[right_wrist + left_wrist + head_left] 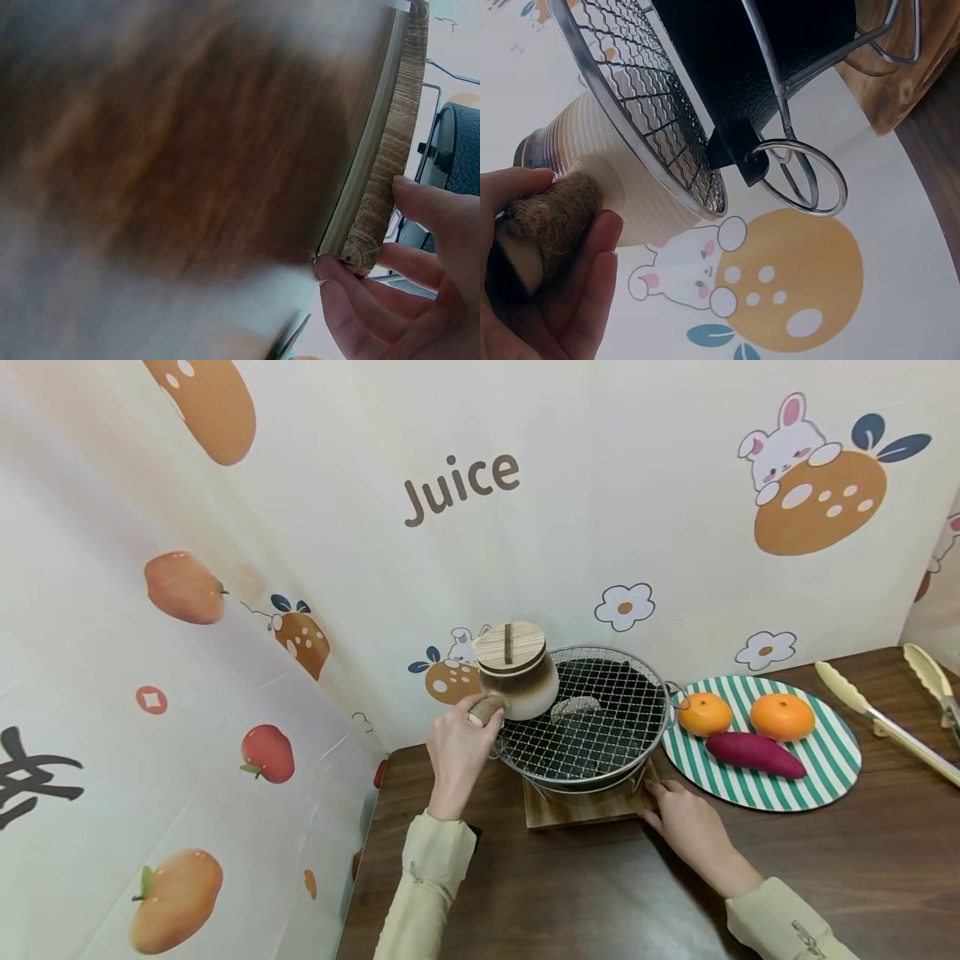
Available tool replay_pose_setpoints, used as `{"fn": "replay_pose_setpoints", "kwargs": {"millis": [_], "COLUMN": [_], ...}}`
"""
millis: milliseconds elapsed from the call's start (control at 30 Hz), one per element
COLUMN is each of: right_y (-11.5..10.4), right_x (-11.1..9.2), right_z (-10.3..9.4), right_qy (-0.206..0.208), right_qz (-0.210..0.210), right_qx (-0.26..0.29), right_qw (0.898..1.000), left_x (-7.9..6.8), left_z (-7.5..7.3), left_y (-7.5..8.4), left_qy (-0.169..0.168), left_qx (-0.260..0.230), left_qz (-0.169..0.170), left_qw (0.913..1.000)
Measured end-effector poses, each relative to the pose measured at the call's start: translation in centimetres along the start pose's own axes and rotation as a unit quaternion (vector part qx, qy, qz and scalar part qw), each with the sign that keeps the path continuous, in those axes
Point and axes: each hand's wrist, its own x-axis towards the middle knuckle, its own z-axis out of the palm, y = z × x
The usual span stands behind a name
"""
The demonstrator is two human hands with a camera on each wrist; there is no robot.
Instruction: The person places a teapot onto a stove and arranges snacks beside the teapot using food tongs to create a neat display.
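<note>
My left hand (459,739) grips the twine-wrapped side handle (559,217) of a small ceramic pot (525,689). The pot is cream and brown and wears a wooden lid (512,646). It sits upright at the left part of the wire mesh (600,743) on a round black grill. A wooden board (577,812) lies beneath the grill. At the board's front right corner, my right hand (686,822) holds the edge, thumb (416,199) on one side and fingers on another. A grey, curved piece (576,708) shows at the mesh's middle; its kind is unclear.
Right of the grill, a green-striped oval placemat (757,802) bears two oranges (782,717) and a purple sweet potato (753,755). Cream-tipped tongs (885,718) lie farther right. A printed wall sheet (585,527) stands close behind the grill, another along the left.
</note>
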Motion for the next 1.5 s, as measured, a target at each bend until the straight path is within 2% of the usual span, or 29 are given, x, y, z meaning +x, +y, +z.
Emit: {"fn": "replay_pose_setpoints", "kwargs": {"millis": [400,633,833,1133,1500], "right_y": [0.1,0.1,0.0,0.1,0.1], "right_x": [-0.1,0.0,0.1,0.0,-0.2], "right_z": [-0.1,0.0,0.0,0.0,0.0], "right_qy": [0.004,-0.013,-0.015,-0.005,0.007], "right_qz": [-0.001,0.003,0.002,-0.001,-0.007], "right_qx": [-0.001,0.006,0.006,0.006,-0.004], "right_qw": [1.0,1.0,1.0,1.0,1.0], "left_x": [0.1,0.0,0.0,0.3,0.4], "left_z": [0.2,0.4,0.1,-0.6,-0.5], "left_y": [0.2,0.4,0.4,1.0,1.1], "left_qy": [0.008,0.006,-0.009,-0.054,-0.055], "left_qx": [-0.008,-0.009,-0.007,0.018,-0.006], "left_qz": [0.014,0.021,0.011,0.008,0.007], "left_qw": [0.9998,0.9997,0.9999,0.9984,0.9985]}}
